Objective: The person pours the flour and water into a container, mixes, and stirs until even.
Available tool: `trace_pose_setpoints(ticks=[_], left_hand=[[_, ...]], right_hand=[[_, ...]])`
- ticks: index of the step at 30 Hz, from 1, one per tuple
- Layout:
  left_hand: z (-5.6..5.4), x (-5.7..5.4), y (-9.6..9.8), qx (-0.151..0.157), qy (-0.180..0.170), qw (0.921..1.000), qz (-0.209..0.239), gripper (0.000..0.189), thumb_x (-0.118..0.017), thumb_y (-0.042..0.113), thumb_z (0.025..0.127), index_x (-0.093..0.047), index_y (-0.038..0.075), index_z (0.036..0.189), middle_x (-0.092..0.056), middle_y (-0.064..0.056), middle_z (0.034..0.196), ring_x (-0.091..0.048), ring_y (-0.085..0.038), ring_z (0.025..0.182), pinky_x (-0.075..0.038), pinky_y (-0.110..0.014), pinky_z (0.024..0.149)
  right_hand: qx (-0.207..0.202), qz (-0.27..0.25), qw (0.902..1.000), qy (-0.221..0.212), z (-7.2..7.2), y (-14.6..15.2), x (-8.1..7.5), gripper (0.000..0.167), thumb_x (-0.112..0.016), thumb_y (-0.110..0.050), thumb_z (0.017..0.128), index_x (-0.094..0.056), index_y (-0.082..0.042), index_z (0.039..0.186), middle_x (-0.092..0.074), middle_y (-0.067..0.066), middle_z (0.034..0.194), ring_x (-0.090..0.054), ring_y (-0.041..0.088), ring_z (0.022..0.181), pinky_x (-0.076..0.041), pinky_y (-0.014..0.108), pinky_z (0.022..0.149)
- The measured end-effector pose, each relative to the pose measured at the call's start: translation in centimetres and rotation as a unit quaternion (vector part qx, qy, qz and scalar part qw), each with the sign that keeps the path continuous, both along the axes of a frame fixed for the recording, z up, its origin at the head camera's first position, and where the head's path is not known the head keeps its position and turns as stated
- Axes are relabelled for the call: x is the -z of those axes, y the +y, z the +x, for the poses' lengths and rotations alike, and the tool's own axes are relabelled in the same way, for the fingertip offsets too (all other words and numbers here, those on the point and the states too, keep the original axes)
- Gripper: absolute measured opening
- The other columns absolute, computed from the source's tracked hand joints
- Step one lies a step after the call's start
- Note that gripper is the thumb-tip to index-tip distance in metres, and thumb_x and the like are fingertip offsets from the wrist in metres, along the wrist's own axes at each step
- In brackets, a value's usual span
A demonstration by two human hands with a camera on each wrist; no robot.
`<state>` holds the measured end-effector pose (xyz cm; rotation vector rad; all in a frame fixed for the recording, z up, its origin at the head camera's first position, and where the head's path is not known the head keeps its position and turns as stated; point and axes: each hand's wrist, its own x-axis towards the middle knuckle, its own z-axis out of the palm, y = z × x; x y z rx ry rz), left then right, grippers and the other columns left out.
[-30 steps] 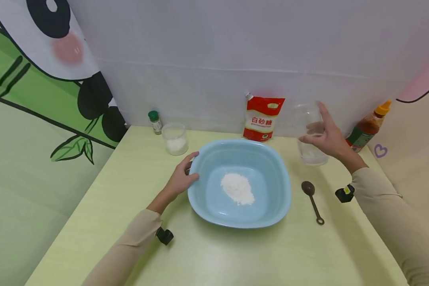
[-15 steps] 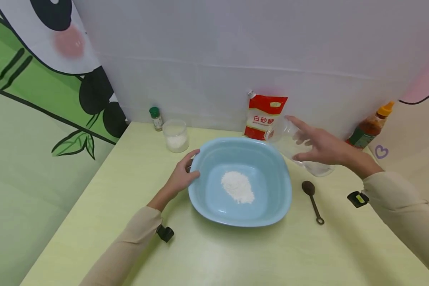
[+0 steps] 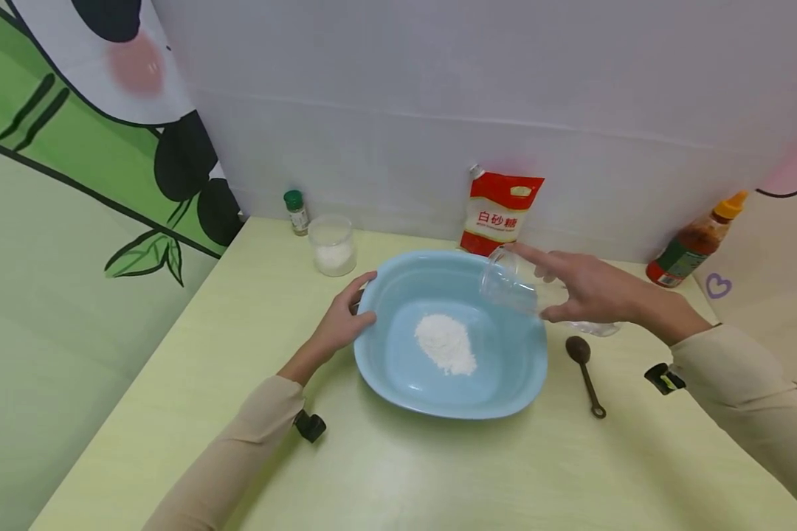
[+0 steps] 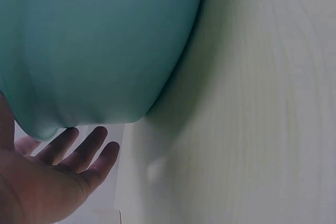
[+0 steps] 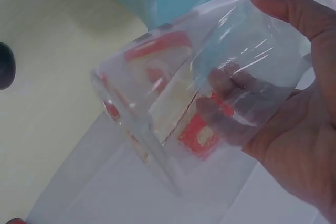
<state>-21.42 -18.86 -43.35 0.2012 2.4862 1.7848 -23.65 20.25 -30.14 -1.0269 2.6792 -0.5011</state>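
Note:
A light blue plastic basin [image 3: 494, 380] sits on the table with a heap of white powder [image 3: 446, 344] on its floor. My left hand [image 3: 340, 318] holds its left rim, thumb over the edge; in the left wrist view the fingers [image 4: 86, 153] lie against the outside. My right hand [image 3: 594, 287] grips a clear cup [image 3: 508, 286], tipped nearly flat with its mouth over the basin's right rim. Through its wall I see the fingers curled round it in the right wrist view. Clear liquid seems to be inside; whether any flows out I cannot tell.
A brown spoon [image 3: 586, 376] lies right of the basin. Behind stand a red sugar pouch [image 3: 501, 214], a glass of white grains [image 3: 333, 247] and a green-capped small jar [image 3: 297, 214]. A sauce bottle [image 3: 694, 243] stands at the back right, by the wall.
My right hand has lifted the clear cup from its upright place, moved it left and tilted it over the basin's edge. The left hand keeps its hold on the rim.

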Motion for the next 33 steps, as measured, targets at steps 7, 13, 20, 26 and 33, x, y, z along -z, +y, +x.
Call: trace_pose_setpoints(ticks=[7,13,20,26,33], left_hand=[[0.0,-0.1,-0.1,-0.002,-0.001,1.0,-0.001,0.076,-0.055,-0.002,0.084,-0.033,0.012,0.155,-0.048,-0.03,0.146,-0.058,-0.047,0.123,-0.057,-0.05,0.088],[-0.1,0.1,0.1,-0.005,0.001,1.0,-0.003,0.075,-0.055,-0.001,0.084,-0.034,0.013,0.155,-0.05,-0.029,0.146,-0.058,-0.045,0.123,-0.057,-0.05,0.088],[-0.1,0.2,0.1,-0.01,-0.002,0.9999,0.003,0.076,-0.056,-0.002,0.083,-0.036,0.015,0.154,-0.051,-0.027,0.144,-0.059,-0.044,0.121,-0.057,-0.05,0.088],[0.0,0.2,0.1,-0.009,0.0,1.0,-0.003,0.076,-0.055,-0.001,0.083,-0.034,0.013,0.155,-0.051,-0.028,0.144,-0.058,-0.043,0.122,-0.057,-0.048,0.089],[-0.1,0.3,0.0,-0.008,0.008,0.9999,-0.004,0.075,-0.055,-0.001,0.083,-0.035,0.012,0.154,-0.052,-0.029,0.143,-0.06,-0.043,0.119,-0.058,-0.048,0.087]], right_hand=[[-0.012,0.02,0.9997,-0.003,0.2,-1.0,0.0,0.099,-0.081,-0.017,0.08,-0.024,-0.031,0.159,-0.057,0.017,0.139,-0.061,0.041,0.118,-0.061,0.045,0.077],[-0.022,0.047,0.9984,0.023,0.1,-1.5,0.2,0.099,-0.082,-0.016,0.078,-0.026,-0.033,0.158,-0.062,0.013,0.127,-0.061,0.031,0.106,-0.06,0.039,0.074],[-0.029,0.059,0.9976,0.021,-0.1,-2.1,0.5,0.1,-0.083,-0.017,0.078,-0.026,-0.033,0.158,-0.06,0.014,0.131,-0.061,0.034,0.111,-0.06,0.044,0.078],[-0.03,0.069,0.9967,0.03,-0.1,-2.5,0.6,0.098,-0.083,-0.017,0.076,-0.03,-0.03,0.157,-0.062,0.013,0.126,-0.063,0.031,0.105,-0.06,0.044,0.077],[-0.027,0.062,0.9972,0.032,-0.3,-2.6,0.7,0.099,-0.083,-0.016,0.076,-0.028,-0.029,0.158,-0.063,0.014,0.124,-0.063,0.032,0.104,-0.06,0.044,0.075]])
